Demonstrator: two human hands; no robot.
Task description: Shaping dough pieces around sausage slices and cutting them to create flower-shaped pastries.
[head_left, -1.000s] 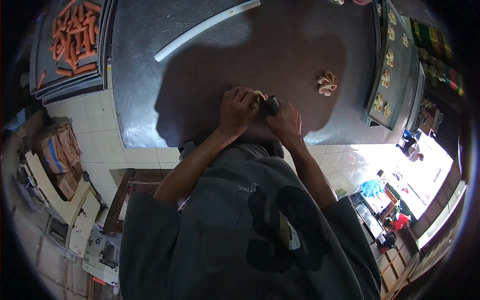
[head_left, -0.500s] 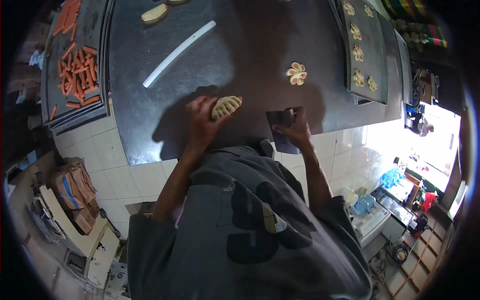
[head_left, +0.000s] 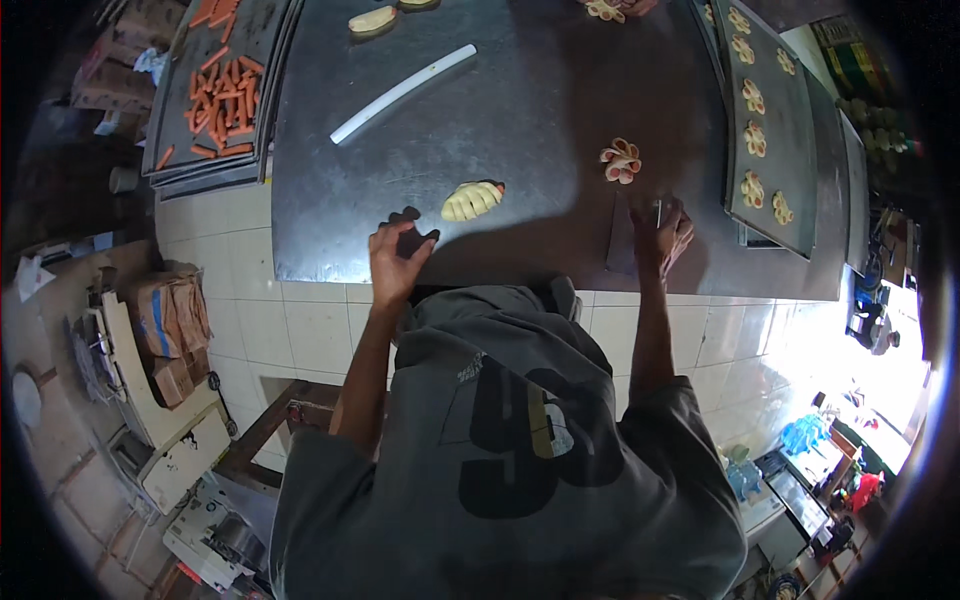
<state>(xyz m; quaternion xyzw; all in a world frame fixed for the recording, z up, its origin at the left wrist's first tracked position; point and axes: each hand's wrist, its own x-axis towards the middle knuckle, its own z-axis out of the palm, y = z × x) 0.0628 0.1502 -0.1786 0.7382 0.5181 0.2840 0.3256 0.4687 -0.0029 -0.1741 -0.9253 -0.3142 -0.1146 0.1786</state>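
A pale dough roll [head_left: 473,201], slit along one side with a sausage end showing, lies on the dark metal table [head_left: 520,130]. Below and left of it is my left hand [head_left: 395,260], fingers apart and holding nothing. My right hand [head_left: 668,238] is curled at the edge of a dark, flat dough scraper [head_left: 622,235], which appears to rest against the table near its front edge; the fingers partly hide the grip. Just beyond that hand sits a flower-shaped dough piece [head_left: 620,161] with sausage slices.
A white rod [head_left: 403,94] and an uncut dough roll [head_left: 373,21] lie farther back. Sausages fill part of the left tray [head_left: 172,125]. Dough flowers line the right tray [head_left: 800,150]. At the far edge, another person's hand [head_left: 636,6] touches a dough flower [head_left: 604,10].
My left hand has let go of the slit dough roll and drawn back from it. My right hand has moved right with the scraper, now lower at the table. The view has shifted.
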